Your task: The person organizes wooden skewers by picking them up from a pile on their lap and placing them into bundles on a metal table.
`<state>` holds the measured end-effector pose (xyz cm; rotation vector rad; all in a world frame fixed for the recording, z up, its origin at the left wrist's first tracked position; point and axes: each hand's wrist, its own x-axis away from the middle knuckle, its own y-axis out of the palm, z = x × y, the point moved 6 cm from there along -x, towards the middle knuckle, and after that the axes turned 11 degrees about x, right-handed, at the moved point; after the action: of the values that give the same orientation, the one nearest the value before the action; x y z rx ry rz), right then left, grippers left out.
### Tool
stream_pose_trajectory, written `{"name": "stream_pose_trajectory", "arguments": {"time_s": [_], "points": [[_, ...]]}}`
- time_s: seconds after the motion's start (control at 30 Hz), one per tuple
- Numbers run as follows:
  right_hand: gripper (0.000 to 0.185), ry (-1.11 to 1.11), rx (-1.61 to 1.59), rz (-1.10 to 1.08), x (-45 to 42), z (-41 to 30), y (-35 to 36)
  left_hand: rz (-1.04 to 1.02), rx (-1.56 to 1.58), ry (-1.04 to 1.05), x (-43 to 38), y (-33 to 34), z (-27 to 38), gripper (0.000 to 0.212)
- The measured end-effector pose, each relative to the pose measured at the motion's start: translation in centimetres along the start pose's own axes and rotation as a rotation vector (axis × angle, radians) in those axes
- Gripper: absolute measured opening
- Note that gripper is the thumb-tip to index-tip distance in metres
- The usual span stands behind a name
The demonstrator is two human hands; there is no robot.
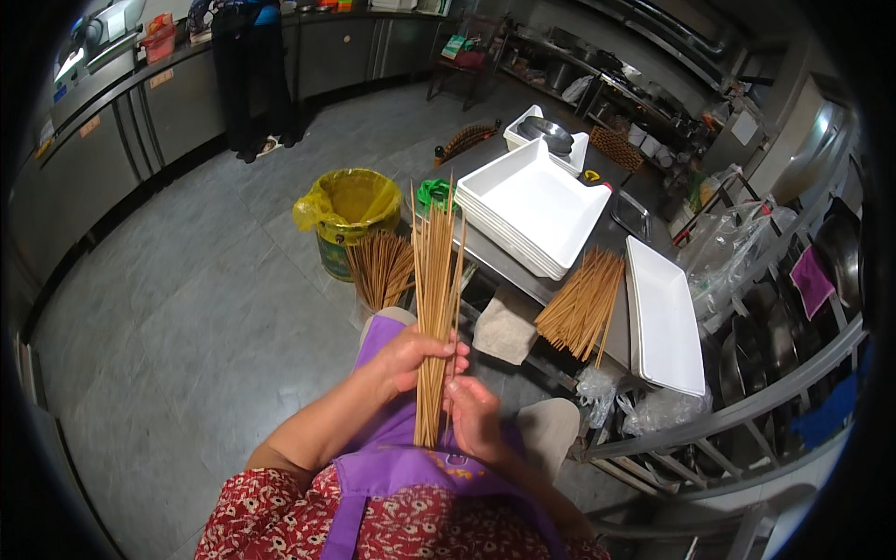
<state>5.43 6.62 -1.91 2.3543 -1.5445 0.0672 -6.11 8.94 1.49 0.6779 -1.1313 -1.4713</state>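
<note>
Wrapped around the middle of an upright bundle of thin wooden skewers [434, 280] is my left hand [413, 357], above my lap. My right hand [472, 413] sits just below and to the right, thumb and fingers pinching a single skewer [449, 395] along the bundle's side. A purple apron [392, 476] covers my lap under the bundle's lower ends. A second pile of skewers [584, 301] lies on the metal table [511, 262] to my right. More skewers, darker ones [381, 266], stand bunched upright beyond my left knee; their container is mostly hidden.
A bucket [336, 245] with a yellow bag liner stands on the floor ahead. Stacked white trays [539, 203] and another white tray [668, 315] rest on the table. Metal racks [728, 434] holding pans close off the right. A person [248, 70] stands at the far counter.
</note>
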Motion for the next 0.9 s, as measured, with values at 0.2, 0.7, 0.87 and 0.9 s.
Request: {"name": "stream_pose_trajectory", "arguments": {"time_s": [0.2, 0.7, 0.87, 0.9], "points": [[0.018, -0.051, 0.005, -0.016, -0.7, 1.0, -0.4, -0.094, -0.082, -0.045, -0.2, 1.8, 0.3, 0.024], [0.058, -0.510, 0.246, 0.207, -4.9, -16.7, -7.4, -0.069, -0.582, -0.609, 6.4, -2.9, -5.0, 0.029], [0.050, -0.427, 0.495, -0.420, -4.5, -15.0, -3.6, -0.076, -0.498, -0.619, 6.4, -2.9, -5.1, 0.030], [0.047, -0.428, 0.711, -0.535, -4.0, -14.7, -2.7, -0.055, -0.500, -0.615, 6.5, -3.0, -5.1, 0.030]]}}
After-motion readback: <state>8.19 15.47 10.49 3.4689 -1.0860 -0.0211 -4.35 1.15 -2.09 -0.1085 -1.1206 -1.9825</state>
